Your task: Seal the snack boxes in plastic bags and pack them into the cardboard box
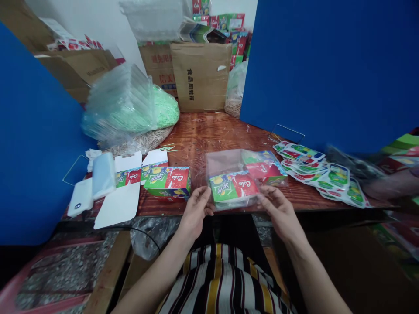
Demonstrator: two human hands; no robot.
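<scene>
Head cam: L hand and R hand both pinch, fingers curled, the clear bag w/ green/red carton inside, at near table edge. Second carton just left on table. Sticker sheets to the right.

The held box at 6 o'clock reads "Sprite" and "Cola". The box at 8 o'clock repeats both. The carton at 12 o'clock bears vertical Chinese characters.

Packing workshop: cardboard cartons, stacked printed boxes.
</scene>
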